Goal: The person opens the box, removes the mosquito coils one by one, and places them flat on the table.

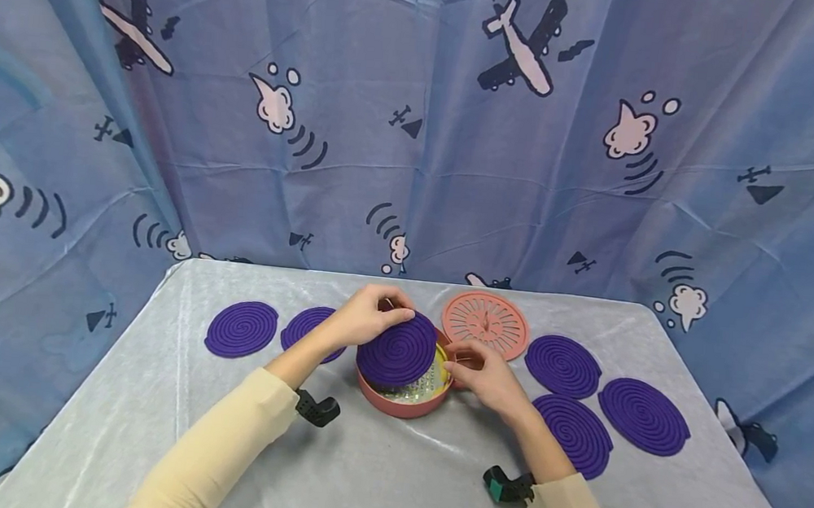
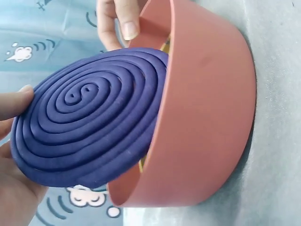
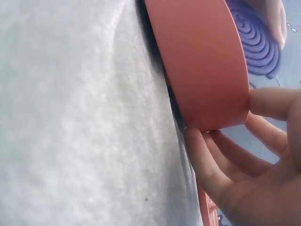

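Observation:
A purple mosquito coil (image 1: 396,349) is pinched at its upper edge by my left hand (image 1: 369,316). The coil stands tilted, its lower edge inside the mouth of a round coral-pink mosquito coil box (image 1: 401,410). In the left wrist view the coil (image 2: 84,117) leans across the rim of the box (image 2: 202,103). My right hand (image 1: 481,373) grips the right side of the box, thumb at the rim and fingers against the outer wall, as the right wrist view shows. Part of a yellow-edged, patterned inside (image 1: 433,383) shows beside the coil.
A slotted coral-pink lid (image 1: 486,325) lies behind the box. Two mosquito coils lie to the left, one (image 1: 243,329) farther out and one (image 1: 304,326) partly behind my left arm. To the right lie three more coils (image 1: 645,416). A patterned curtain (image 1: 419,124) hangs behind the table.

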A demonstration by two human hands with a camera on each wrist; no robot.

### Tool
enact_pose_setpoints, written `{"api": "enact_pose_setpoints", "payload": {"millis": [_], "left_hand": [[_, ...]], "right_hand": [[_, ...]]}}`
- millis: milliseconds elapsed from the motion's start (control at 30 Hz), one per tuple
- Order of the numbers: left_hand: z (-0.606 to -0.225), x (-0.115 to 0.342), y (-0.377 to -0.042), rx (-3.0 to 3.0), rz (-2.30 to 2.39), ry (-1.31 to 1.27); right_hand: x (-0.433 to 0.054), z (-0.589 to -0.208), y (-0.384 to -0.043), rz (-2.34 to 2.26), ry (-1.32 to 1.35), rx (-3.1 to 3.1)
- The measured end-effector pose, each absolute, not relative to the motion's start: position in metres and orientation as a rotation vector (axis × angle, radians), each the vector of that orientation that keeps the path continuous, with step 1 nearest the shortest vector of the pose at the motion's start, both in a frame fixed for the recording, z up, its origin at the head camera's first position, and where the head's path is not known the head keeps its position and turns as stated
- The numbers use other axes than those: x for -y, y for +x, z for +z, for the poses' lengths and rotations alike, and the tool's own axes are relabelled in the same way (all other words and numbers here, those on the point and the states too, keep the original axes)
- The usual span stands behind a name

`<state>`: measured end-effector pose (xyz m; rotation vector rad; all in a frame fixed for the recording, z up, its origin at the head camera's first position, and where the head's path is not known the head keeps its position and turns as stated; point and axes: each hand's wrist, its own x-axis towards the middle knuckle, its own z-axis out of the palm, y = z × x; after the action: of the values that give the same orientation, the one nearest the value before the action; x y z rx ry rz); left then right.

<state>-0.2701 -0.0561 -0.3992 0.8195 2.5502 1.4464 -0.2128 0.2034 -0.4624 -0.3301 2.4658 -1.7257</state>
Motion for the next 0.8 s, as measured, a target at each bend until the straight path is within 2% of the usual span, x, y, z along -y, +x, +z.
{"api": "enact_pose_setpoints", "payload": {"millis": [467, 800], "left_hand": [[-0.381, 0.09, -0.258, -2.554, 1.614, 0.833], [-0.384, 0.133, -0.25, -2.539, 1.725, 0.665]], "right_hand": [[-0.2, -0.461, -0.211, -1.679, -0.314, -2.514], [-0.192, -0.424, -0.191, -1.669, -0.35, -2.495]]}}
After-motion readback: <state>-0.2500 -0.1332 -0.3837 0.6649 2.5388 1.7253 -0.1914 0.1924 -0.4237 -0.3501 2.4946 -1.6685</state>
